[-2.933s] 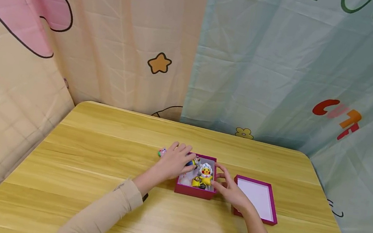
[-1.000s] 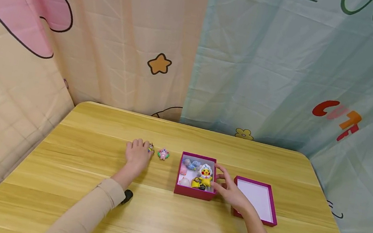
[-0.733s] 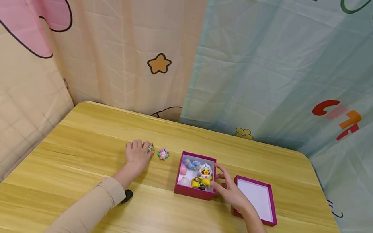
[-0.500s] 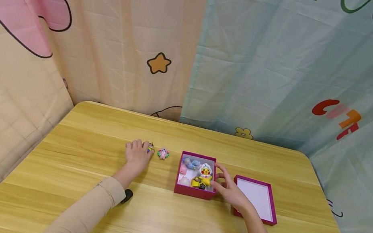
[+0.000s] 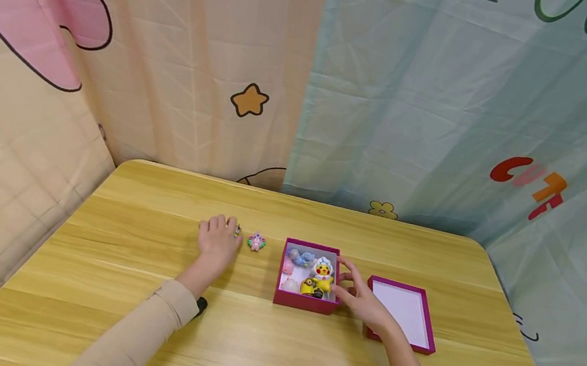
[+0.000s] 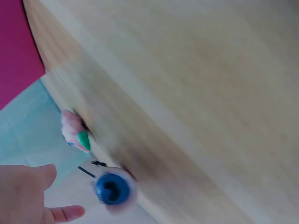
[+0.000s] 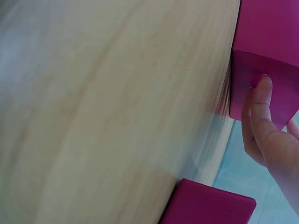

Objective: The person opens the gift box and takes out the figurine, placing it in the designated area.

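My left hand (image 5: 217, 241) is over the table beside a small figurine (image 6: 112, 189) with a round blue base. In the left wrist view, thumb and finger stand apart from that figurine. To its right on the table is a pink figurine (image 5: 256, 242) with green at its sides. My right hand (image 5: 364, 300) rests its fingertips against the right wall of an open magenta box (image 5: 303, 302). Inside the box lie a yellow Pikachu figurine (image 5: 323, 271) in a white hat, a Minion figurine (image 5: 308, 286), a blue figurine (image 5: 301, 258) and pale ones at the left.
The box lid (image 5: 402, 312) lies with its white inside up, right of the box, under my right wrist. A wooden table (image 5: 266, 358) carries everything. Printed curtains (image 5: 399, 97) hang behind its far edge and at its sides.
My left hand has moved left from the box, and the blue-based figurine now stands left of the pink one. In the last half second its fingers shifted slightly. The right hand stayed at the box.
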Available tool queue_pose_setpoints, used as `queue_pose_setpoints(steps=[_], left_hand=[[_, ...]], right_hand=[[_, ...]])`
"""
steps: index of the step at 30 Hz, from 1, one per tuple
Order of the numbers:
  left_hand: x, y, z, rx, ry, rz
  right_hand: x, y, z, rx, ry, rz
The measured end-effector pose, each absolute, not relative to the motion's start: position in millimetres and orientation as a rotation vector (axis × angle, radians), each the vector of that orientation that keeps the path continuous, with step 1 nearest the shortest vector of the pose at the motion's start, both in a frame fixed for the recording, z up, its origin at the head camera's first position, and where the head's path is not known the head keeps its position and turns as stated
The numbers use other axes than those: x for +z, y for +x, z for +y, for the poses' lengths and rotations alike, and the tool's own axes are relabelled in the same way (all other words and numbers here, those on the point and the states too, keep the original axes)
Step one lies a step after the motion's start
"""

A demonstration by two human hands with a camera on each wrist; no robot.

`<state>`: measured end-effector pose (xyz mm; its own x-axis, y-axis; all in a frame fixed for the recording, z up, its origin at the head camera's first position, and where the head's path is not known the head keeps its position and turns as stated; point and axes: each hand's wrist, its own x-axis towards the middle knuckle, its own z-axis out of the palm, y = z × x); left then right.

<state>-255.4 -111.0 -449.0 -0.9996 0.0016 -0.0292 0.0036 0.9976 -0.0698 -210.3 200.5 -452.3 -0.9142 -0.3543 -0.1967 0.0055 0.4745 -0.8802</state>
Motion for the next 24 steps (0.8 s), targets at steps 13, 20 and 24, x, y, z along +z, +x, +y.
queue_pose_setpoints(steps=[13, 20, 24], left_hand=[[-434, -245, -67, 0.068, 0.414, 3.337], [-435, -241, -41, 0.111, 0.622, 3.332], [-436, -239, -28, 0.037, 0.706, 3.318]], right_hand=[[-455, -211, 201, -1.435, -0.289, 2.352], [-454, -212, 201, -1.428, -0.28, 2.362], [-455, -211, 202, -1.436, -0.287, 2.355]])
